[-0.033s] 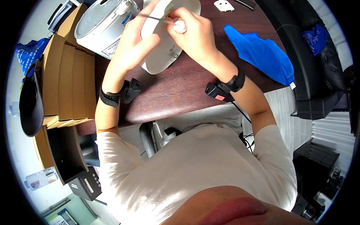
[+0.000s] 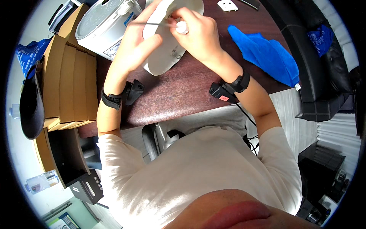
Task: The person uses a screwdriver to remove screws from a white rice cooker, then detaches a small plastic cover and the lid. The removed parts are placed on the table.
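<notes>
A white round, shallow plate-like part is tilted up on its edge above the table. My left hand grips its left side, thumb pressed along the near face and fingers partly hidden behind it. Closed in front of the part, my right hand holds a thin tool with a white rounded end. A slim grey shaft runs left from that end, across the part to my left hand. The right fingertips are close to the part's inner face; what the tool touches is hidden.
A white lidded appliance stands at the left, beside stacked cardboard boxes. A blue cloth lies on the dark brown table at the right. Farther back are a small white part and a dark strip.
The shaft has swung: its left end has dropped and it now lies almost level. My right hand and wrist have shifted very slightly; the left hand holds its place.
</notes>
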### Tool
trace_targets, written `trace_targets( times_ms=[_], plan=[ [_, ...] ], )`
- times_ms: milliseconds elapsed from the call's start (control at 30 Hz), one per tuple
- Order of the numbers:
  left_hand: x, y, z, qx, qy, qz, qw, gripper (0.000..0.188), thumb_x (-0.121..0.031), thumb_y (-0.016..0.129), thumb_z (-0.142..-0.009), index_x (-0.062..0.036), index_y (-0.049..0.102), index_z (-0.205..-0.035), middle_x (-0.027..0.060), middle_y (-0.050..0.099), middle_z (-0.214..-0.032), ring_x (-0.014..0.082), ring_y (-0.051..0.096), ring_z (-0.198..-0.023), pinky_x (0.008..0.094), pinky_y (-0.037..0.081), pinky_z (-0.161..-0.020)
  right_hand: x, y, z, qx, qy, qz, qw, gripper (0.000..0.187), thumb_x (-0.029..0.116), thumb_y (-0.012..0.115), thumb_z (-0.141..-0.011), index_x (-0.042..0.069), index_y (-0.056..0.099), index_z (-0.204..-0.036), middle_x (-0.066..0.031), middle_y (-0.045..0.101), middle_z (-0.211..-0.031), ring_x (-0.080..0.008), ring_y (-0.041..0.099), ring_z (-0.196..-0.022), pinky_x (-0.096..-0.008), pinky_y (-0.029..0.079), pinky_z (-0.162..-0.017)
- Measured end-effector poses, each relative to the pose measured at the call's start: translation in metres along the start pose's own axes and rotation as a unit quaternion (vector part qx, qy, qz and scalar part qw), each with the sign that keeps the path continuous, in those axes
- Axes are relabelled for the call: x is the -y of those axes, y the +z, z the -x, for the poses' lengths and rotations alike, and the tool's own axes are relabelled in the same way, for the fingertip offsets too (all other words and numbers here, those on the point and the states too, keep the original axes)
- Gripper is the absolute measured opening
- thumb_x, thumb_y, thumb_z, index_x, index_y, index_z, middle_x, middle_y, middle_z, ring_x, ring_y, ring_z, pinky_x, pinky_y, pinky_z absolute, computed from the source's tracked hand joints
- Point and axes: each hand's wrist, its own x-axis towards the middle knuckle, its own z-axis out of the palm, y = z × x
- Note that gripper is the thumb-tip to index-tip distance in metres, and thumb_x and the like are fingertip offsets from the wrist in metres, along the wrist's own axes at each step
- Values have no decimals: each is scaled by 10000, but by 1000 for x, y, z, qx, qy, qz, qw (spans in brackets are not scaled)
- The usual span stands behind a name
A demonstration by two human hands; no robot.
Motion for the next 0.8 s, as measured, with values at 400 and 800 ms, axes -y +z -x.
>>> trace_targets(
  times_ms=[400,800],
  plan=[
    [3,-4,-2,15,-17,3,1000,763,-137,491,-678,-7,375,-1421,135,507,-1318,212,464,-1226,325,323,-1058,1,-6,-6,26,-17,44,999,269,144,760,-733,71,610,-945,-97,676,-812,-280,682,-716,-344,549,-595],
    [2,-6,-6,16,15,-43,999,772,-148,490,-649,5,397,-1400,155,504,-1318,228,455,-1237,329,314,-1062,-6,-6,-8,4,-82,28,996,272,101,766,-709,64,622,-936,-87,683,-822,-267,680,-719,-327,535,-598]
  ],
)
